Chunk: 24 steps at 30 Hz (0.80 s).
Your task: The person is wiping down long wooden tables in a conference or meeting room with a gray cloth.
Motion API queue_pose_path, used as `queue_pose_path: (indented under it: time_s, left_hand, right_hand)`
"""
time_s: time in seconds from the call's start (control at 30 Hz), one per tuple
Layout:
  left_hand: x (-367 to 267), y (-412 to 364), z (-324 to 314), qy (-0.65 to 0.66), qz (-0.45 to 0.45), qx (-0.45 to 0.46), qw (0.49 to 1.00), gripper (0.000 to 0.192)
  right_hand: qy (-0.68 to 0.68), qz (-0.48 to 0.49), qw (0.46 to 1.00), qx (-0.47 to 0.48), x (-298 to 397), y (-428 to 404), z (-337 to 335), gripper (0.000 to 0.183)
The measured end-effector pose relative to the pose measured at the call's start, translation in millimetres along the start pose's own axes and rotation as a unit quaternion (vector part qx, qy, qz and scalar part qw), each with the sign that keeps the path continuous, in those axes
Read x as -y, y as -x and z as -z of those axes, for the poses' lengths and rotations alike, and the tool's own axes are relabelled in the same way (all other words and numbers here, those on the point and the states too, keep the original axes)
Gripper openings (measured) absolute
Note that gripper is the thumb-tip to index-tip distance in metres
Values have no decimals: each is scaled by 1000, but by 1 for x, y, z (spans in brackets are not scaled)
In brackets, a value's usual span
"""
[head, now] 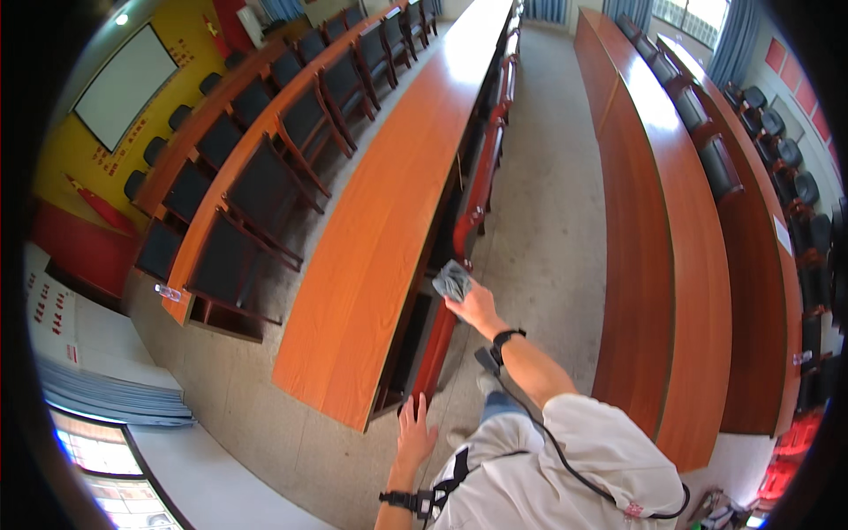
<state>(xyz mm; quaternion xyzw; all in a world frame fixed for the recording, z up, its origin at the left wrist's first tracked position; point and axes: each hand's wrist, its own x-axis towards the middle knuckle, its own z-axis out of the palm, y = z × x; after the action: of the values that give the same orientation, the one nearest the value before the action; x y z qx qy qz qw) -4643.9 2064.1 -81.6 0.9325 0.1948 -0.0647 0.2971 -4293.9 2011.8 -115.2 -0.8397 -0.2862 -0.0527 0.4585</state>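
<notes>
My right hand (474, 306) grips a bunched grey cloth (453, 281) just above the red-brown wooden back rail of a chair (434, 354). Whether the cloth touches the rail is hard to tell. My left hand (415, 430) is at the near end of that chair, fingers apart and holding nothing; I cannot tell if its fingertips rest on the wood. The chair is tucked against a long orange-brown wooden table (371, 265), and its seat is mostly hidden. Both wrists carry black straps.
A row of dark-padded chairs (258, 179) stands left of the table. To my right, beyond a strip of grey floor (550, 199), runs another long desk (695, 318). A plastic bottle (168, 292) is on the far-left desk's end. A black cable (563, 457) hangs along my right side.
</notes>
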Motion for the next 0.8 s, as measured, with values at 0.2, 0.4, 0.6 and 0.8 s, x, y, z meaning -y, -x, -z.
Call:
queue_pose_path:
  time_s: [0.2,0.4,0.6,0.8]
  left_hand:
    - [1,11,-5,20,31,-5,999,92]
    - [-14,17,-3,22,8,-97,995,71]
    - [3,16,-12,36,33,-60,997,81]
    - [7,8,-8,-39,-19,15,999,93]
  right_hand:
    - [-59,24,997,-37,3,16,-4,53]
    - [-206,-201,948,133,-63,67,1,62]
    - [-239,-424,872,46,-111,174,51,70]
    - [-288,-504,806,-112,-89,301,157,47]
